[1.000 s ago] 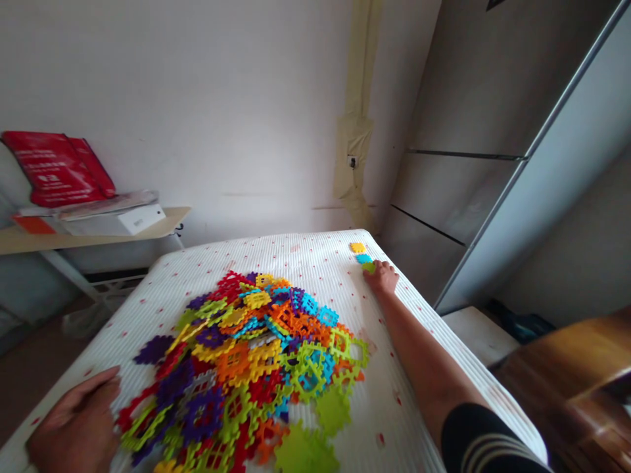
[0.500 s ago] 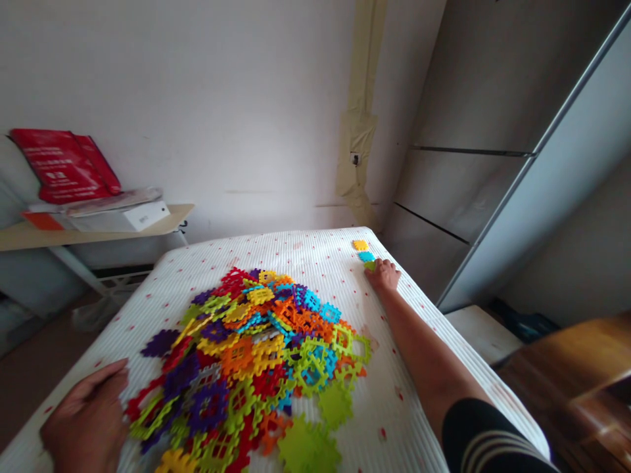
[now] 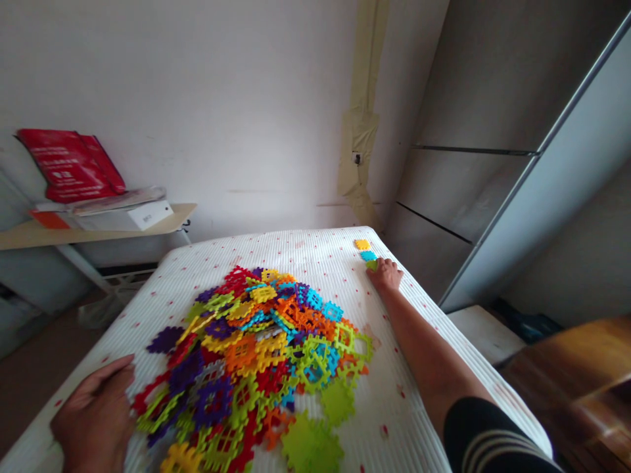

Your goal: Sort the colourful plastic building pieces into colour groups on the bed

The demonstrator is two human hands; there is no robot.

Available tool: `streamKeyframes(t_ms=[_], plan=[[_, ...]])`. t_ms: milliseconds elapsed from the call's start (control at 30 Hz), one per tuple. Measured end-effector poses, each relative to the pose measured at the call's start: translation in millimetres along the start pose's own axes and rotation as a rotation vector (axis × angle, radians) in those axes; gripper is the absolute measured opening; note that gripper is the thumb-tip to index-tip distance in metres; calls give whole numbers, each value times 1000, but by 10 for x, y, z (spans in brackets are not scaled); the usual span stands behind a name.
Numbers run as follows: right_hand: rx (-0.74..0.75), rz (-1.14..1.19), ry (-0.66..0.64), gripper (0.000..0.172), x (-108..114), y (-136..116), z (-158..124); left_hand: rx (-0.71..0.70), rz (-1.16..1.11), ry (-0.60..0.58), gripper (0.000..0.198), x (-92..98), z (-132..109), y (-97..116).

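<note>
The plastic tiles (image 3: 256, 351) look light and stiff (edges give easy grip); the left hand (image 3: 96, 414) lies spread beside them, the right hand (image 3: 385, 276) curled against a green tile (image 3: 371, 265), any pinch hidden.

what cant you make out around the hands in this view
head view:
green tile under the right hand: fingers cover part of it
lower tiles of the pile: upper tiles hide them, so no count
yellow tile by the left hand: cut off by the bottom edge
white box label: too small to read
</note>
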State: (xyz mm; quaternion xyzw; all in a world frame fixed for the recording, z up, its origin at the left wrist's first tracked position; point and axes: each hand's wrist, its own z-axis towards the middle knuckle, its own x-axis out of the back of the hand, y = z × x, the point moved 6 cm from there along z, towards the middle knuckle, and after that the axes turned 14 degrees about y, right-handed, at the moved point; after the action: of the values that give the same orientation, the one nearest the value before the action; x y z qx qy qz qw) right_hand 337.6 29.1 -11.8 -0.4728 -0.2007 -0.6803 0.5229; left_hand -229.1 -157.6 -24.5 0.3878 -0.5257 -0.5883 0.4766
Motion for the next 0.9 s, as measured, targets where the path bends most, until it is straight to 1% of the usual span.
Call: streamKeyframes(t_ms=[133, 200, 267, 333, 400, 467, 500, 567, 600, 633, 667, 700, 733, 800, 833, 900], plan=[[-28, 78, 56, 40, 16, 32, -7, 9, -53, 19, 41, -38, 37, -57], [-67, 182, 118, 42, 46, 92, -6, 4, -80, 31, 40, -52, 61, -77], [-130, 323, 189, 40, 101, 180, -18, -16, -110, 38, 39, -61, 84, -89], [-180, 467, 250, 33, 199, 247, -68, -29, -121, 29, 39, -73, 99, -105], [-137, 594, 285, 26, 379, 217, -189, -25, -118, 12, 40, -85, 102, -121], [12, 693, 268, 24, 639, 66, -417, -17, -122, 2, 40, -90, 96, -126], [111, 733, 225, 23, 780, -47, -579, -14, -127, -2, 40, -92, 92, -124], [345, 815, 98, 19, 1069, -313, -999, -13, -136, -5, 41, -93, 87, -120], [585, 901, -31, 15, 1217, -508, -1289, -15, -139, -6, 41, -94, 88, -118], [809, 977, -114, 15, 1379, -657, -1593, -18, -140, -6, 41, -95, 91, -117], [982, 992, -168, 19, 1510, -762, -1872, -20, -140, -7, 41, -96, 95, -119], [1102, 959, -210, 25, 1597, -838, -2109, -24, -139, -8, 41, -97, 101, -120], [1190, 905, -248, 33, 1648, -897, -2305, -27, -136, -12, 40, -99, 106, -123], [1296, 785, -306, 43, 1672, -978, -2572, -28, -129, -21, 40, -103, 116, -132], [1328, 730, -328, 44, 1657, -1006, -2653, -26, -125, -23, 40, -103, 118, -137], [1364, 643, -351, 35, 1609, -1048, -2741, -18, -122, -20, 40, -100, 120, -145]])
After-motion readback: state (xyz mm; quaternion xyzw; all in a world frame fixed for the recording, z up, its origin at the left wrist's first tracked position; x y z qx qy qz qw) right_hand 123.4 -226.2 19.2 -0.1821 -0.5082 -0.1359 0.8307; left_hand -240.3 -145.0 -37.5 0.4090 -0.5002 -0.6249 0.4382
